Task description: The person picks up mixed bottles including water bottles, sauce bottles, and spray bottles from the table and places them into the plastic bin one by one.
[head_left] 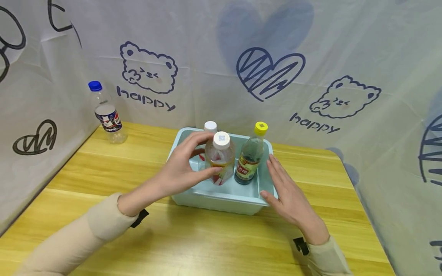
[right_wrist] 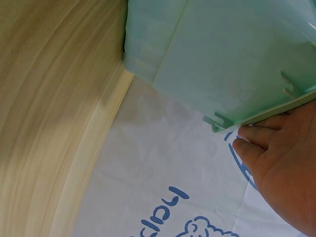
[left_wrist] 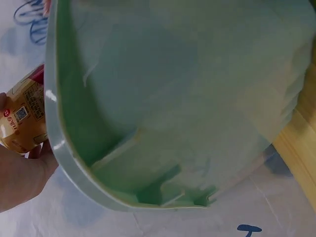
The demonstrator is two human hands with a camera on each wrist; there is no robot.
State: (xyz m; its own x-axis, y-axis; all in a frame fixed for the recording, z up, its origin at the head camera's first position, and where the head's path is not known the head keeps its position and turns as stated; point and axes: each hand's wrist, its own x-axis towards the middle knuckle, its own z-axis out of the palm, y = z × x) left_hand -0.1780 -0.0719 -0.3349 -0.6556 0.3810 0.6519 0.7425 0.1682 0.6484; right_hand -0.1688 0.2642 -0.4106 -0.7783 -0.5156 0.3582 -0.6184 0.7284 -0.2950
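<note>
My left hand [head_left: 179, 166] grips a clear plastic bottle [head_left: 222, 159] with a white cap, thumb on the near side and fingers round the far side. In the left wrist view the yellow label of this bottle [left_wrist: 24, 118] shows beyond the bin wall. The bottle is upright within the light-blue plastic bin [head_left: 214, 203]. My right hand [head_left: 291, 197] rests on the bin's right rim with fingers straight, seen again in the right wrist view. Inside the bin stand a dark sauce bottle [head_left: 248, 161] with a yellow cap and another white-capped bottle [head_left: 210, 126], partly hidden by the held one.
A clear cola bottle [head_left: 108, 115] with a blue cap stands at the back left of the wooden table [head_left: 148, 237]. White cloth [head_left: 207, 76] printed with hearts and bears hangs behind and on both sides.
</note>
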